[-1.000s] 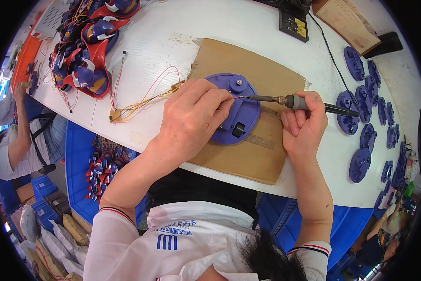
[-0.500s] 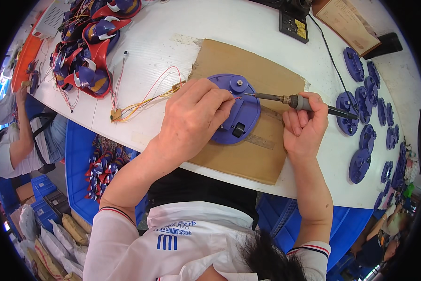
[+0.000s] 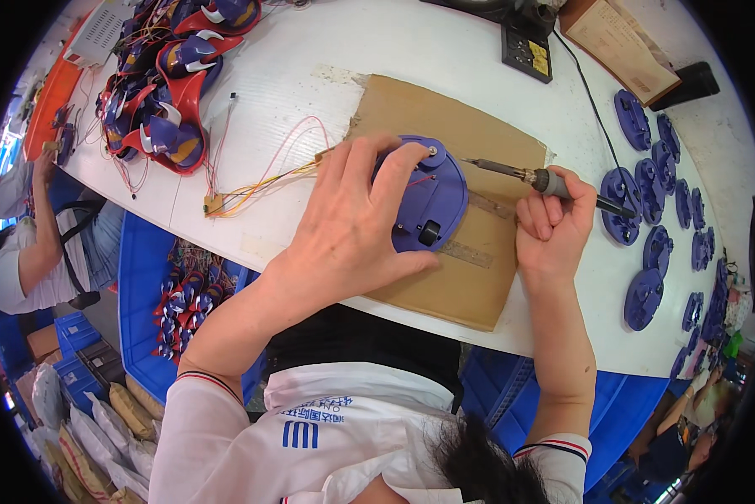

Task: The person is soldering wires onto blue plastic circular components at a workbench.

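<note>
My left hand [image 3: 335,218] spans a purple oval plastic base [image 3: 435,202], fingers over its far part and thumb at its near edge. The hand hides the base's left side. On the base are a round raised part with a screw, a small black part and a short red wire. My right hand [image 3: 555,223] grips a soldering iron [image 3: 524,175] like a pen, its tip pointing left, just off the base's right edge. The base rests on a brown cardboard sheet [image 3: 470,294]. Thin wires run from a small circuit board [image 3: 214,204] toward my left hand.
Red-and-purple toy-like assemblies [image 3: 172,139] with wires pile up at far left. More purple bases [image 3: 644,298] stand along the right. The iron's cord passes a black stand with yellow sponge [image 3: 539,55]. A blue bin [image 3: 138,286] sits left below the table; another person [image 3: 37,252] is beyond.
My left hand has gone from a fingertip pinch by the red wire to a wide grasp across the base. The iron's tip has drawn back right, away from the wire.
</note>
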The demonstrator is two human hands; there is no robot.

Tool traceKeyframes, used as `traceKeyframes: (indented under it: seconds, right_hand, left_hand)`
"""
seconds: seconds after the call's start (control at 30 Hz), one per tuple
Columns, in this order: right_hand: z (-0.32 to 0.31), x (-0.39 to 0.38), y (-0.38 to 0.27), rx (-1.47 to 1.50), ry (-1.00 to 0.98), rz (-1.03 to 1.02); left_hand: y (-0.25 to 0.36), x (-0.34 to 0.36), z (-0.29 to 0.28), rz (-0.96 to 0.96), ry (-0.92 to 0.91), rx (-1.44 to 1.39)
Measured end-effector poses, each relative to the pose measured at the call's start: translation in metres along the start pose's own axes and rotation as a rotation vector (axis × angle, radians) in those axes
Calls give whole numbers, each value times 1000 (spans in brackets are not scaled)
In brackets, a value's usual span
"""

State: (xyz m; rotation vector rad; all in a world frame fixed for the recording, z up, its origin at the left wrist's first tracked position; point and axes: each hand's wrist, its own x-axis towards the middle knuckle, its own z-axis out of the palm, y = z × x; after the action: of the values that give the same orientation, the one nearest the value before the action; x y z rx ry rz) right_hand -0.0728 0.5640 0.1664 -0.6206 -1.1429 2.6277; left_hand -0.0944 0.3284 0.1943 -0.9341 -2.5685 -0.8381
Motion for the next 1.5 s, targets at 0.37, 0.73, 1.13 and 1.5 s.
traceKeyframes:
  seconds: [0.37, 0.73, 1.13, 1.5]
  right_hand:
    - [0, 4, -5, 84, 14, 1]
    - [0, 6, -5, 95, 30, 11]
    - [-1, 4, -6, 83, 49, 24]
    - [-3, 7, -7, 97, 45, 34]
  left_hand:
    - [-75, -19, -36, -430, 490, 121]
    - [-123, -31, -58, -467, 666, 441]
    - [-63, 9, -26, -276, 230, -39]
    - [-218, 116, -169, -531, 797, 599]
